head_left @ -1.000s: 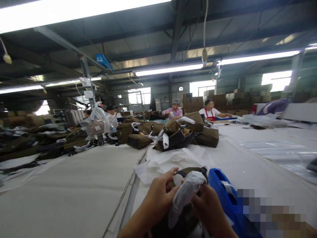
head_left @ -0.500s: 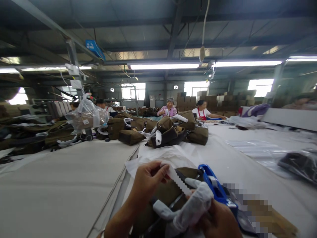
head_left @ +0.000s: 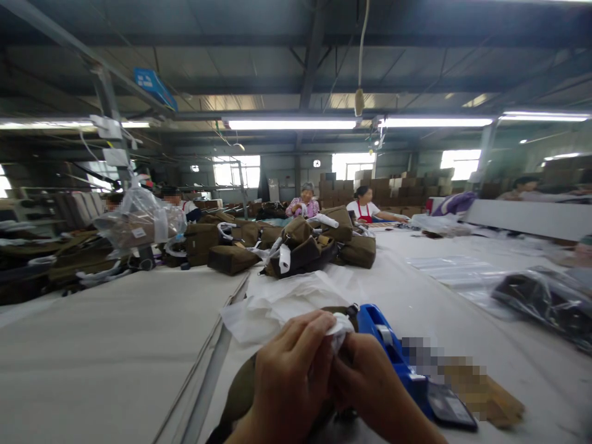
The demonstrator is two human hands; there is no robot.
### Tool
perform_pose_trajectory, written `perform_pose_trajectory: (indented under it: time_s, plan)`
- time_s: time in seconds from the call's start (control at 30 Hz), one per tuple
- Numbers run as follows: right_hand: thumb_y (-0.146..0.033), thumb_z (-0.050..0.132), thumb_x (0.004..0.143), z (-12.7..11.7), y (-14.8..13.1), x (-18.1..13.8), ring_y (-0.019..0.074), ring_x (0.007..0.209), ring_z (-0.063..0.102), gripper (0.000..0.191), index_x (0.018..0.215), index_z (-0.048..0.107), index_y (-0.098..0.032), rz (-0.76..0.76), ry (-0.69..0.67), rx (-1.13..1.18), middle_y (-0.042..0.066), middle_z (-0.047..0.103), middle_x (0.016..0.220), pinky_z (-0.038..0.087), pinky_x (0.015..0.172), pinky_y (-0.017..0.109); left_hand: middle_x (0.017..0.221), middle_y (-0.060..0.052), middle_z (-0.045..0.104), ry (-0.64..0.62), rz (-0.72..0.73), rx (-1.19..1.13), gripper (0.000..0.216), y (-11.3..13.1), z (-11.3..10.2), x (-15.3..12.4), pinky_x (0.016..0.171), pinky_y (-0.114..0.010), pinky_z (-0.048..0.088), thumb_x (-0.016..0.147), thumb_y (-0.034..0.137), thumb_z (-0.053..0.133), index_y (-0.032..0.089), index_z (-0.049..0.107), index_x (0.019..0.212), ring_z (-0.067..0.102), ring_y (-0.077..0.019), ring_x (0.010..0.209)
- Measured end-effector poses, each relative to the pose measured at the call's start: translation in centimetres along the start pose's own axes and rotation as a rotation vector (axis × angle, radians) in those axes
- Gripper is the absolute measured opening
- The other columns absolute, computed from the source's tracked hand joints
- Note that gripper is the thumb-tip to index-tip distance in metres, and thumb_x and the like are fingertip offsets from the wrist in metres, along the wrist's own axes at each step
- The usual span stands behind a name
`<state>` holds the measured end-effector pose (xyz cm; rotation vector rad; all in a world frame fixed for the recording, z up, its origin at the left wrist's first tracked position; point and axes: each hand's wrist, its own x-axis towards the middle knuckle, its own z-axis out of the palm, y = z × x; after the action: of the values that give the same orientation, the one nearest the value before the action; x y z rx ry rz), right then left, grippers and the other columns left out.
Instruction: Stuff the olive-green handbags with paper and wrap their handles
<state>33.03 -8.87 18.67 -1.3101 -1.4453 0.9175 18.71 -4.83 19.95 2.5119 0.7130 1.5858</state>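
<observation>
Both hands meet over an olive-brown bag (head_left: 241, 387) lying on the table in front of me. My left hand (head_left: 293, 370) is closed, its fingertips pinching the white paper wrapping (head_left: 341, 327) of the bag's handle. From the other side, my right hand (head_left: 370, 382) has its fingers closed on the same wrapping. My hands cover most of the handle, and the tape strip cannot be made out now. Just beyond the right hand stands a blue tape dispenser (head_left: 377, 330).
White paper sheets (head_left: 272, 305) lie beyond the bag. A dark phone-like slab (head_left: 451, 407) and a brown piece (head_left: 502, 401) are at right. Farther off are a plastic-wrapped dark item (head_left: 546, 302), a heap of olive bags (head_left: 305, 243) and co-workers (head_left: 363, 206).
My left hand has moved right and down, bringing the serrated-edged tape strip to the wrapped handle. The right hand has shifted up and left, so both are now together. The view has turned slightly right.
</observation>
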Motion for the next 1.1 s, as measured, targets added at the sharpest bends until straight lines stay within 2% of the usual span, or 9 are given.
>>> perform_pose_trajectory:
  time_s: [0.1, 0.27, 0.47, 0.57, 0.63, 0.7, 0.83, 0.9, 1.1]
  plan:
    - [-0.042, 0.06, 0.087, -0.5, -0.1, -1.2, 0.0142, 0.046, 0.056, 0.034, 0.059, 0.057, -0.022, -0.097, 0.074, -0.117, 0.0, 0.062, 0.051, 0.04, 0.047, 0.024, 0.116, -0.009, 0.077, 0.003, 0.049, 0.047, 0.03, -1.8, 0.9, -0.2, 0.092, -0.029, 0.054, 0.095, 0.013, 0.055, 0.022, 0.072, 0.119, 0.072, -0.0242, 0.107]
    - [-0.054, 0.06, 0.092, -2.6, -0.8, -1.8, 0.0157, 0.062, 0.057, 0.042, 0.066, 0.069, -0.022, -0.216, 0.181, -0.121, 0.002, 0.06, 0.063, 0.045, 0.059, 0.026, 0.106, -0.008, 0.074, 0.03, -0.219, -0.169, 0.018, -3.1, 0.5, 1.5, 0.083, -0.026, 0.054, 0.097, 0.027, 0.061, 0.023, 0.079, 0.1, 0.071, -0.021, 0.096]
    - [-0.05, 0.069, 0.089, -3.0, 0.1, -0.1, 0.018, 0.089, 0.064, 0.038, 0.071, 0.074, -0.017, -0.229, 0.093, 0.313, 0.011, 0.061, 0.133, 0.052, 0.065, 0.023, 0.091, -0.005, 0.075, 0.037, -0.252, -0.307, 0.014, -2.1, 0.0, 2.6, 0.071, -0.023, 0.053, 0.091, 0.025, 0.068, 0.023, 0.081, 0.094, 0.07, -0.0178, 0.081]
    - [-0.049, 0.074, 0.085, -2.3, 0.9, 0.6, 0.0236, 0.098, 0.069, 0.03, 0.09, 0.075, -0.02, -0.242, 0.062, 0.48, 0.012, 0.071, 0.115, 0.057, 0.089, 0.034, 0.091, -0.004, 0.078, 0.035, -0.367, -0.369, 0.013, -2.4, 0.0, 2.7, 0.07, -0.022, 0.054, 0.089, 0.03, 0.071, 0.023, 0.081, 0.092, 0.072, -0.0182, 0.081]
    - [-0.045, 0.081, 0.079, -1.8, 1.1, 1.0, 0.0245, 0.098, 0.071, 0.036, 0.105, 0.072, -0.022, -0.246, 0.069, 0.49, 0.009, 0.074, 0.103, 0.058, 0.092, 0.037, 0.088, -0.003, 0.079, 0.014, -0.478, -0.441, 0.016, -2.7, -0.2, 2.9, 0.071, -0.023, 0.055, 0.087, 0.035, 0.074, 0.023, 0.081, 0.093, 0.073, -0.0196, 0.08]
    - [-0.04, 0.085, 0.075, -1.4, 1.1, 1.3, 0.0227, 0.093, 0.072, 0.039, 0.107, 0.069, -0.023, -0.278, 0.156, 0.429, 0.007, 0.074, 0.097, 0.06, 0.087, 0.033, 0.088, -0.004, 0.08, -0.003, -0.55, -0.499, 0.019, -2.8, -0.6, 3.1, 0.069, -0.024, 0.056, 0.084, 0.037, 0.076, 0.022, 0.081, 0.093, 0.074, -0.0211, 0.08]
    - [-0.042, 0.077, 0.084, -1.3, 0.2, 1.5, 0.0152, 0.075, 0.064, 0.023, 0.088, 0.074, -0.02, -0.426, 0.304, 0.203, 0.004, 0.068, 0.084, 0.054, 0.066, 0.021, 0.079, -0.005, 0.079, -0.016, -0.595, -0.586, 0.023, -2.4, -1.1, 3.6, 0.062, -0.022, 0.057, 0.08, 0.039, 0.078, 0.018, 0.081, 0.089, 0.073, -0.0196, 0.071]
    - [-0.045, 0.073, 0.087, -1.5, -0.4, 1.4, 0.0115, 0.063, 0.056, 0.03, 0.076, 0.072, -0.017, -0.416, 0.303, 0.153, 0.003, 0.064, 0.076, 0.046, 0.055, 0.019, 0.071, -0.004, 0.077, -0.017, -0.595, -0.616, 0.025, -2.1, -1.1, 3.7, 0.058, -0.02, 0.056, 0.08, 0.04, 0.077, 0.017, 0.081, 0.089, 0.07, -0.0167, 0.063]
    - [-0.054, 0.072, 0.086, -2.2, -1.7, 1.3, 0.0063, 0.05, 0.043, 0.039, 0.089, 0.071, -0.015, -0.198, 0.169, 0.206, 0.001, 0.063, 0.068, 0.033, 0.045, 0.018, 0.077, -0.001, 0.078, 0.028, -0.528, -0.598, 0.022, -1.8, -0.9, 3.7, 0.057, -0.017, 0.057, 0.085, 0.037, 0.074, 0.017, 0.079, 0.094, 0.071, -0.0132, 0.06]
